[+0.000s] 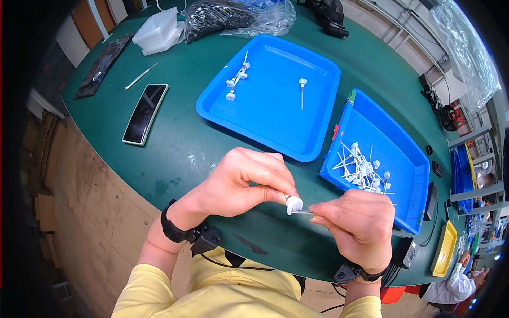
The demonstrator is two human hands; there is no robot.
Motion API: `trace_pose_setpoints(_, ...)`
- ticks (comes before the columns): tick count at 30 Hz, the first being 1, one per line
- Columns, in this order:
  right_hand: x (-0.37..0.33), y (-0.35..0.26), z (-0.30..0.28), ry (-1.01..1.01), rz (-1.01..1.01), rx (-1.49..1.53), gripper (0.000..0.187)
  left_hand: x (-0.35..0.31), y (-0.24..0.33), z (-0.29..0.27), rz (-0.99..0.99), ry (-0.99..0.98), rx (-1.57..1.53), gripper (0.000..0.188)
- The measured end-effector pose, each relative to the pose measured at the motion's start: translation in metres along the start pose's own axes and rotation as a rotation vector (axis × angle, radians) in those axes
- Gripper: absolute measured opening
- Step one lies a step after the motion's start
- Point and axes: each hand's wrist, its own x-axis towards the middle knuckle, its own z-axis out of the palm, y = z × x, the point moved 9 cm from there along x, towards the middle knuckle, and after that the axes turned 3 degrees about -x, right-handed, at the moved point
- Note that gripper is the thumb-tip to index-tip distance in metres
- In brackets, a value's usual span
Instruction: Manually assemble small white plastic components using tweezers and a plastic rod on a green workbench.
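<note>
Yellow shirt [233, 299] fabric filled the bottom of the frame. At centre, a white-headed piece [295, 204] sat at the fingertips of the left hand [246, 183], whose fingers were pinched closed on its left end. Just right of it, the right hand [363, 222] had its fingers pressed tight on a thin metal rod [303, 213] reaching the head's lower edge; whether they joined was unclear. Similar pieces lay in the blue bin [393, 143] at right. Print on a black box [406, 253], lower right, was too small to read
</note>
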Motion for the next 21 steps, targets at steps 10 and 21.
trace_pose_setpoints(10, 0.002, 0.005, 0.001, -0.028, 0.037, 0.085, 0.024, 0.0, -0.001, 0.001, -0.008, -0.013, -0.063, 0.013)
trace_pose_setpoints(21, 0.001, 0.017, 0.01, -0.109, 0.17, 0.317, 0.018, 0.002, 0.006, 0.001, 0.038, -0.045, -0.086, 0.015)
